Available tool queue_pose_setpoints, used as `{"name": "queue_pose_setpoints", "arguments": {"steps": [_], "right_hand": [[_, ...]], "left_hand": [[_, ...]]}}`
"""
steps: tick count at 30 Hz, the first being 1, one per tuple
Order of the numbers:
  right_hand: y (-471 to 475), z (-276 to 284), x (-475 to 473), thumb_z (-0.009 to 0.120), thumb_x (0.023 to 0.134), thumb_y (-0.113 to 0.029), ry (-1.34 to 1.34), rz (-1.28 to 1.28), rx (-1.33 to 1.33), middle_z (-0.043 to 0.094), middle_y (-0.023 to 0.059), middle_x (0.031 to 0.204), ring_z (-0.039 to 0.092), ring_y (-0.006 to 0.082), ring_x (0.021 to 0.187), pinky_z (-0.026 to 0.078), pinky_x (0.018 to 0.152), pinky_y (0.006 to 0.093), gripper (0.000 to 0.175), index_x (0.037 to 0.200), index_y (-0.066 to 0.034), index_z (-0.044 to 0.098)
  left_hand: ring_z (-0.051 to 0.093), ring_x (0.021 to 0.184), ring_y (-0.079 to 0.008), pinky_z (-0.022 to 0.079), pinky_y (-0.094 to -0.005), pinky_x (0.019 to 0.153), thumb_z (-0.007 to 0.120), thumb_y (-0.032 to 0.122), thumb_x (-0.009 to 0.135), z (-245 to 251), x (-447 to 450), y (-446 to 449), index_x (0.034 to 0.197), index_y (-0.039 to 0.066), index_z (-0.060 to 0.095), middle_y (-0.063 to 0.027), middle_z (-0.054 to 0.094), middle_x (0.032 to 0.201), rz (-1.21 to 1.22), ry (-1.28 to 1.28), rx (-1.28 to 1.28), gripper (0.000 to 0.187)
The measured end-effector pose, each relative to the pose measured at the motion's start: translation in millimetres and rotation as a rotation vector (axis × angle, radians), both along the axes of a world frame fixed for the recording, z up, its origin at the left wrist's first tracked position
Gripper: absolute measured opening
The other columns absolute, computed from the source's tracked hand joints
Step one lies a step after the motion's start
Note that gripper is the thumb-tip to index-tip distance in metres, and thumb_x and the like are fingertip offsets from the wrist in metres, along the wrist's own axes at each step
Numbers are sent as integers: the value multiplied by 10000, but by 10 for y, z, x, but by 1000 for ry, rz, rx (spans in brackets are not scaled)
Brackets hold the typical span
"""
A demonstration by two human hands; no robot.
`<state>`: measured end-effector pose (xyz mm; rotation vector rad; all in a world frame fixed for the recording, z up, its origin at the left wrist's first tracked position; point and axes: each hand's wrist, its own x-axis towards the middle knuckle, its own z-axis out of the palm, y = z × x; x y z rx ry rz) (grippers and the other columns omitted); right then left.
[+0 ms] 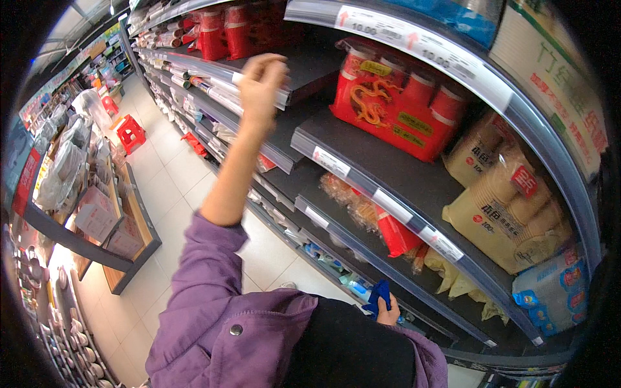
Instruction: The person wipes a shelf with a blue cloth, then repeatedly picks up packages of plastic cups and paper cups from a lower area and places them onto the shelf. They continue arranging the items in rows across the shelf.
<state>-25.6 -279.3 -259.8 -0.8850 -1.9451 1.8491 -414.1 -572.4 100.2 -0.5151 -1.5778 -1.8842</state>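
Note:
My left hand (262, 87), slightly blurred, is raised at the front edge of a shelf with a clear price rail (213, 70). Its fingers are curled, and nothing plainly shows in them; whether they touch the rail cannot be told. Low at the shelves, my right hand (389, 313) grips a dark blue cloth (378, 297). Right of my left hand, a red plastic-wrapped pack of paper cups (388, 104) with a golden dragon print stands on a black shelf. Packs of beige cups (504, 208) sit farther right on that shelf.
A blue-and-white pack (553, 296) lies at the right shelf end. Below hang bagged goods (354, 199) and a red packet (395, 233). Across the tiled aisle (170, 169) stand a wood-edged display rack (138, 233) and a red plastic stool (130, 134). Shelf rails jut out before me.

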Motion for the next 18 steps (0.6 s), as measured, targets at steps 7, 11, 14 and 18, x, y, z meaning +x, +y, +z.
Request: {"name": "queue_pose_setpoints", "arguments": {"steps": [7, 11, 14, 18], "right_hand": [[-652, 35, -547, 643, 891, -76, -7, -68, -7, 653, 55, 1013, 594, 127, 870, 495, 782, 269, 300, 1183, -12, 624], [-1220, 44, -996, 667, 881, -103, 33, -72, -57, 660, 83, 1042, 600, 140, 893, 494, 809, 291, 354, 1208, 14, 602], [-1537, 50, -1196, 665, 891, -123, 34, -29, 7, 661, 79, 1068, 592, 148, 948, 481, 851, 308, 348, 1205, 15, 606], [-1695, 83, -1253, 654, 899, -113, 100, -117, -11, 663, 74, 1066, 599, 140, 924, 488, 832, 294, 328, 1195, 21, 607]], "left_hand": [[657, 966, -348, 503, -413, 871, 736, 416, 798, 308, -2026, -1684, 1254, 8, 543, -251, 672, 1008, 790, -36, -712, 642], [613, 1065, -403, 475, -452, 942, 774, 561, 711, 360, -2682, -1772, 1406, 29, 353, -281, 622, 1142, 705, -111, -722, 971], [534, 1167, -448, 446, -487, 986, 780, 696, 582, 355, -2886, -1638, 1411, 70, 288, -280, 561, 1255, 669, -248, -689, 1149], [506, 1212, -430, 432, -538, 980, 784, 710, 554, 309, -3222, -1599, 1294, 69, 405, -254, 595, 1214, 706, -360, -693, 1049]]}}
